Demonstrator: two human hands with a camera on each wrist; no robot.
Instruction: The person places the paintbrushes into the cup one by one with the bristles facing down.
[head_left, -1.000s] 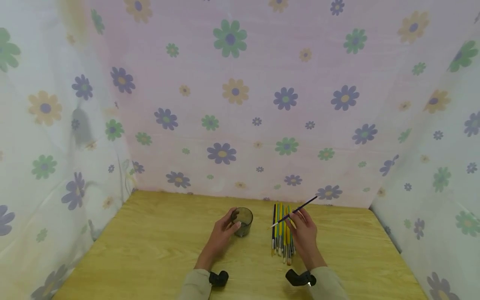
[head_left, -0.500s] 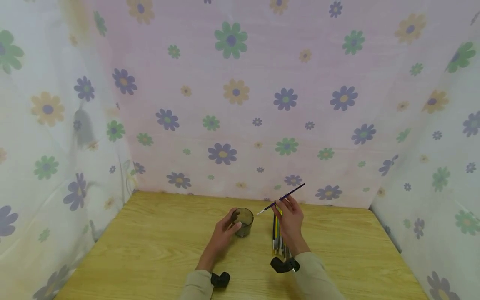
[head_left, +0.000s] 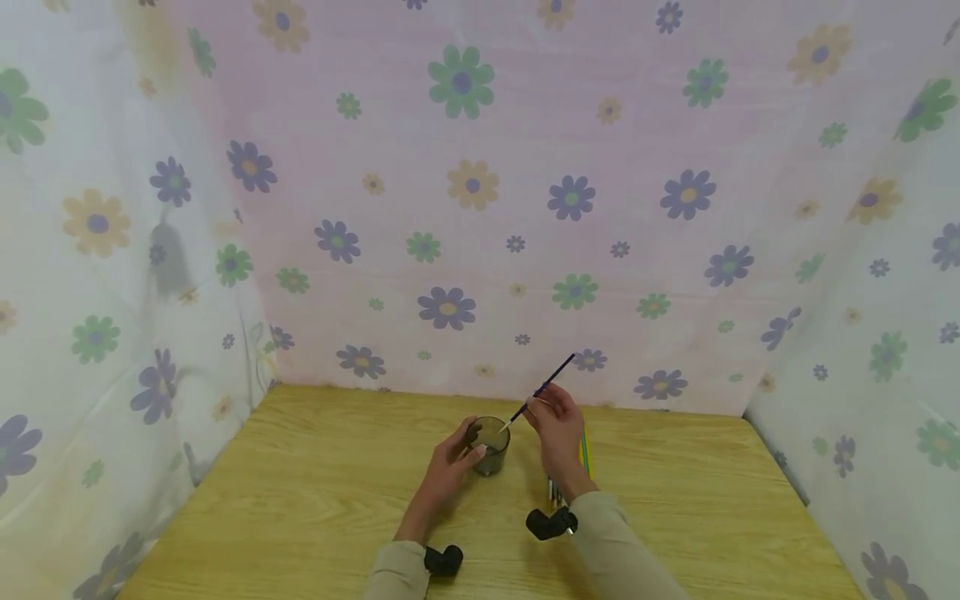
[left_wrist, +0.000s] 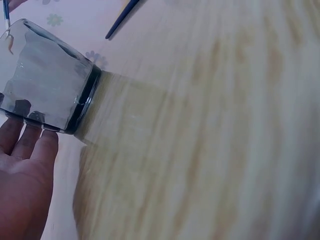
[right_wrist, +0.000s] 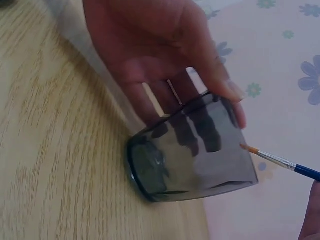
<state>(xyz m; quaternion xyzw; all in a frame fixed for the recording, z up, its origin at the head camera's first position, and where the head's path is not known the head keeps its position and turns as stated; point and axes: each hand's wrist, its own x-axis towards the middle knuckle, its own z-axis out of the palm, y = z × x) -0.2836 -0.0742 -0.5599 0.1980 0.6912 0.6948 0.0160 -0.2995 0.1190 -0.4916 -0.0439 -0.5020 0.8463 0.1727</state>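
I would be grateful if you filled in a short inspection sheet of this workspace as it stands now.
Surface: wood-grain table, pale yellow.
Job's things: grey see-through cup, mouth up; dark-blue-handled brush, bristle tip at the cup's mouth; other brushes on the table, partly hidden by the right hand and wrist.
Clutter: nothing seen.
Hands: left hand holds the cup by its side; right hand pinches the brush by its handle; a black wrist device sits on each wrist.
Cables: nothing seen.
Surroundings: flower-patterned sheeting behind the table and along both sides.
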